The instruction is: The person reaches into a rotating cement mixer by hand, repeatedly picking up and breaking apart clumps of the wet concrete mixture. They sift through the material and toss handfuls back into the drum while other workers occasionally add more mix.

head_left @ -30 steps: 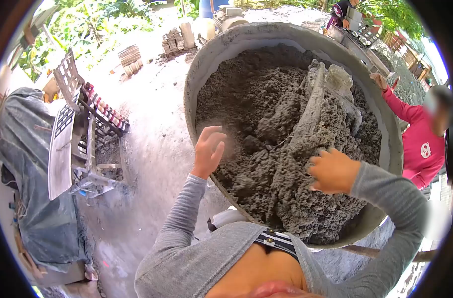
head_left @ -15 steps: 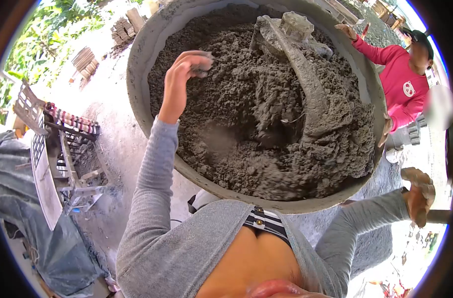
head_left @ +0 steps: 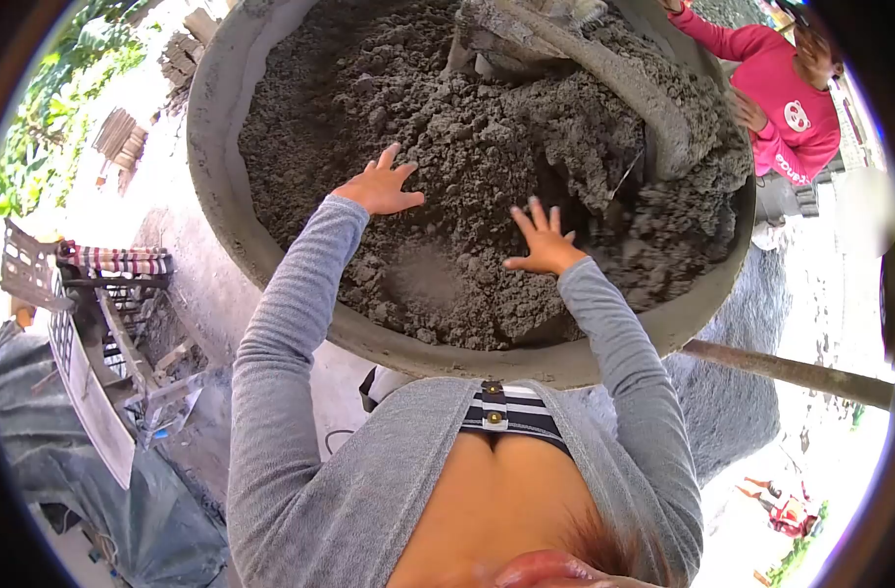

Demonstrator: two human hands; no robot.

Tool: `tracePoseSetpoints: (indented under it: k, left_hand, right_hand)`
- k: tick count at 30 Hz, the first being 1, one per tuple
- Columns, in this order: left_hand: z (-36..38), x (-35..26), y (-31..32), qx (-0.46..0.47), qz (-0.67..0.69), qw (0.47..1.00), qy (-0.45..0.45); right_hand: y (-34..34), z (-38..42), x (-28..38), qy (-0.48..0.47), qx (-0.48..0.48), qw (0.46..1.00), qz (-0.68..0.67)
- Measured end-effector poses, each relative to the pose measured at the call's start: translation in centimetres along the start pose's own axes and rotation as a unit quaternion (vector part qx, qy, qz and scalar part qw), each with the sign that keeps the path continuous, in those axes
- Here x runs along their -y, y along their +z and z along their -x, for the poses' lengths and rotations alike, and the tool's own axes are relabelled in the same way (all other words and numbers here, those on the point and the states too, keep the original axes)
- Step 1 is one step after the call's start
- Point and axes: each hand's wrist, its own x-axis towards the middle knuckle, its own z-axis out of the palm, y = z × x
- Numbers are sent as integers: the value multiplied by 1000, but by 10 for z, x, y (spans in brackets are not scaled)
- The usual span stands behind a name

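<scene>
In front of me stands a big round mixing drum (head_left: 222,220) with a thick rim, filled with crumbly grey concrete mix (head_left: 467,196). My left hand (head_left: 381,188) reaches over the mix on the left side, fingers spread, holding nothing. Closer to the middle, my right hand (head_left: 547,242) is stretched out above the mix, its fingers apart as well. A curved mixing arm (head_left: 604,61), caked in mortar, crosses the upper right of the drum. Just right of my right hand the mix looks smeared by motion.
A person in a red top (head_left: 786,103) stands at the drum's far right edge, one hand by the rim. A wooden pole (head_left: 791,370) sticks out at the right. Left are a chair-like frame (head_left: 124,333), a dark tarp (head_left: 104,490) and stacked blocks (head_left: 121,137).
My right hand has come from outside the drum on the right to over the mix. My left hand has opened and spread. The mixing arm has shifted, and the view has moved.
</scene>
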Motion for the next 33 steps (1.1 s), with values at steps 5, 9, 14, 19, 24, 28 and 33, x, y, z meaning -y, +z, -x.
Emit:
tracePoseSetpoints:
  k: [5, 9, 14, 19, 24, 28, 33]
  left_hand:
    - [-3, -12, 19, 55, -70, 996, 1]
    - [-46, 14, 79, 242, -89, 965, -47]
    - [-56, 36, 106, 375, -195, 902, -87]
    - [-59, 34, 136, 375, -105, 920, -37]
    - [-82, 36, 161, 397, -98, 912, -44]
    - [-105, 50, 161, 440, -80, 893, -47]
    - [-91, 32, 154, 468, -157, 869, 20]
  right_hand:
    - [52, -6, 17, -13, 130, 991, 33]
    - [89, -10, 12, 16, 171, 984, 40]
    - [83, -20, -8, 6, 183, 983, 6]
    - [75, -22, -22, 123, 273, 954, 35]
    - [74, -27, -35, 103, 315, 943, 22]
    - [70, -23, -33, 94, 325, 940, 29]
    - [73, -27, -32, 73, 360, 926, 86]
